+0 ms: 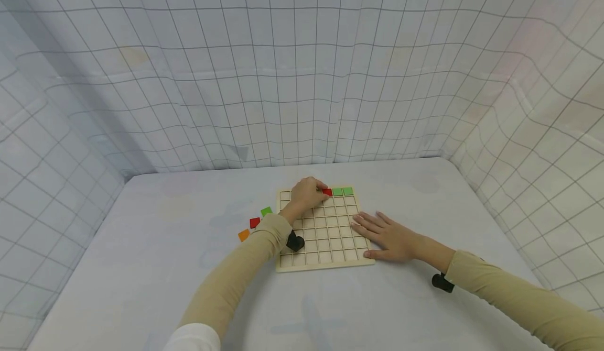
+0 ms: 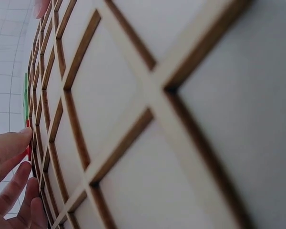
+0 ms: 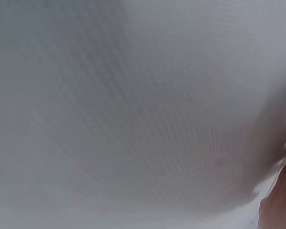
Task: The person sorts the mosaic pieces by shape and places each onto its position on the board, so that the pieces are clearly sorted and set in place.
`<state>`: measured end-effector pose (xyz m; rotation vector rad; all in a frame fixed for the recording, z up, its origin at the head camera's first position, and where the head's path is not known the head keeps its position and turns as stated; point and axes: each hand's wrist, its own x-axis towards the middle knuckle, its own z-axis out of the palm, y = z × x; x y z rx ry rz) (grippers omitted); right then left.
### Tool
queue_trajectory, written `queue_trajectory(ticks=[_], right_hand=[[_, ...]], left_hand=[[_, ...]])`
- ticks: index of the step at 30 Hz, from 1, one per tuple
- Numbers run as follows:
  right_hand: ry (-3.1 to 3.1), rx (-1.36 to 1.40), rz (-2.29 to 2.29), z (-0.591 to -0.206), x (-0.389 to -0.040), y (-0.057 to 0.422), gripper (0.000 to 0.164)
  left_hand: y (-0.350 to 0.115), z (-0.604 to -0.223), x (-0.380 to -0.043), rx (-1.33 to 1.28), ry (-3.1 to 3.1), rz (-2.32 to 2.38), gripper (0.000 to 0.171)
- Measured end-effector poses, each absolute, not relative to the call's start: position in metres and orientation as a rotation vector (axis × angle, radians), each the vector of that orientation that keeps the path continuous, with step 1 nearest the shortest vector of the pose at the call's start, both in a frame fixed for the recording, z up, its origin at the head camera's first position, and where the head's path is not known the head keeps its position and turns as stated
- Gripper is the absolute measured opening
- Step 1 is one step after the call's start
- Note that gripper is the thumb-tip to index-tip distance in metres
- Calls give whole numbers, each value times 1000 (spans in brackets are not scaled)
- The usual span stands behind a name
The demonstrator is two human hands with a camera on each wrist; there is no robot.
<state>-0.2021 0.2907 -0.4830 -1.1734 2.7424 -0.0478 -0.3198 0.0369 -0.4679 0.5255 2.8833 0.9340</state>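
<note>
A wooden grid board (image 1: pixel 325 246) lies on the white table. Two green square tiles (image 1: pixel 342 192) fill cells at the right end of its far row. Beside them is a red tile (image 1: pixel 327 192), which my left hand (image 1: pixel 308 193) pinches between thumb and index finger at its cell. In the left wrist view, fingertips (image 2: pixel 24 136) meet the red at the board's far edge, the other fingers loosely bent. My right hand (image 1: pixel 389 237) rests with fingers spread at the board's right edge, fingertips overlapping the rim. Only a sliver of that hand (image 3: pixel 279 205) shows in the right wrist view.
Left of the board lie a loose green tile (image 1: pixel 266 211), a red tile (image 1: pixel 255 222) and an orange tile (image 1: pixel 244 235), close to my left forearm. Grid-patterned white curtains (image 1: pixel 302 78) enclose the table's back and sides.
</note>
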Motion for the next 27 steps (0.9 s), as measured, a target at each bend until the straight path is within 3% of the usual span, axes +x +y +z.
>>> queue_trajectory(ticks=[27], right_hand=[[2724, -1146, -1, -478, -201, 288, 75]], left_hand=[[30, -463, -313, 599, 2887, 1028, 25]])
